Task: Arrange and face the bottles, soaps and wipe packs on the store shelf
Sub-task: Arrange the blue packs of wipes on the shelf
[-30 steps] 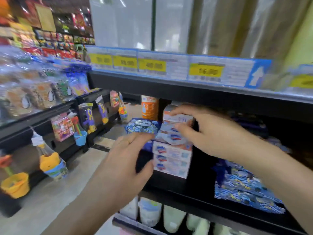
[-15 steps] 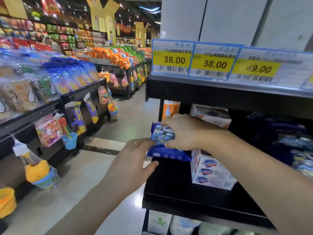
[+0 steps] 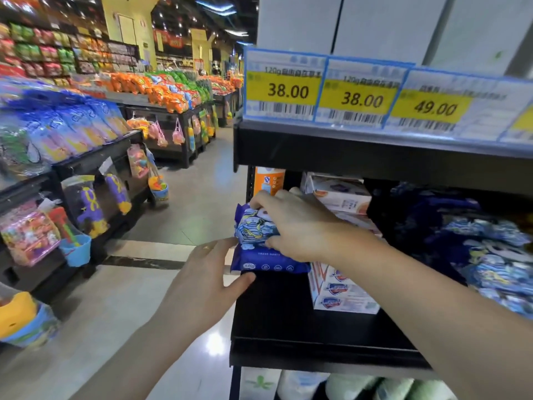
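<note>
Blue wipe packs [image 3: 253,230] are stacked at the left end of the black shelf [image 3: 288,319]. My right hand [image 3: 300,223] grips the top pack, fingers curled over it. My left hand [image 3: 207,272] sits just left of the stack with straight fingers, its thumb touching the underside of the lower dark-blue pack [image 3: 268,262]. White soap boxes [image 3: 343,293] are stacked right of the packs, with more boxes [image 3: 340,192] behind. An orange bottle [image 3: 268,179] stands at the back left. More blue wipe packs [image 3: 496,255] lie at the right.
The upper shelf edge with yellow price tags [image 3: 357,96] hangs low over the working shelf. White bottles [image 3: 288,382] stand on the shelf below. An aisle floor [image 3: 178,226] runs to the left, lined by racks of snacks and toys [image 3: 75,203].
My right hand left the soap boxes and came down onto the top wipe pack. My view swung left. My left hand stayed beside the stack.
</note>
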A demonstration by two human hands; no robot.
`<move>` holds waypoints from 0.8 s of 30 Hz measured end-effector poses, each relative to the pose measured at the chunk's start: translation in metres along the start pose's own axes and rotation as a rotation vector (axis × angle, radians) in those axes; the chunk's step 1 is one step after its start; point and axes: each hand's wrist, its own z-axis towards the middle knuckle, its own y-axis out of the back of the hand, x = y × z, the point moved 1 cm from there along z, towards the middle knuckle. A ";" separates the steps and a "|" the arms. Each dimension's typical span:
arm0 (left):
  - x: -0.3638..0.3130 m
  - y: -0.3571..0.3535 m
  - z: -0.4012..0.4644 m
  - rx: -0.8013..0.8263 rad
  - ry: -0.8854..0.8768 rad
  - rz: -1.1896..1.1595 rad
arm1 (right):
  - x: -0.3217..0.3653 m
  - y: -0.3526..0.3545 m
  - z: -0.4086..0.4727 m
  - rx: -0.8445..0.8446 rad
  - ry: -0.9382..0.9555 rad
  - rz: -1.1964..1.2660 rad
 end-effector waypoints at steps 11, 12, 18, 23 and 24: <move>-0.026 -0.006 0.034 0.103 -0.246 0.197 | 0.013 0.039 -0.064 -0.098 0.103 0.244; -0.026 -0.008 0.038 0.118 -0.255 0.173 | 0.013 0.039 -0.070 -0.102 0.103 0.238; -0.025 0.000 0.036 0.221 -0.118 -0.166 | 0.003 0.036 -0.102 -0.205 0.129 0.204; -0.005 0.019 0.002 0.089 -0.043 0.197 | -0.021 0.037 -0.137 -0.298 0.180 0.223; -0.007 0.027 -0.010 0.038 -0.024 0.212 | -0.026 0.037 -0.144 -0.335 0.193 0.222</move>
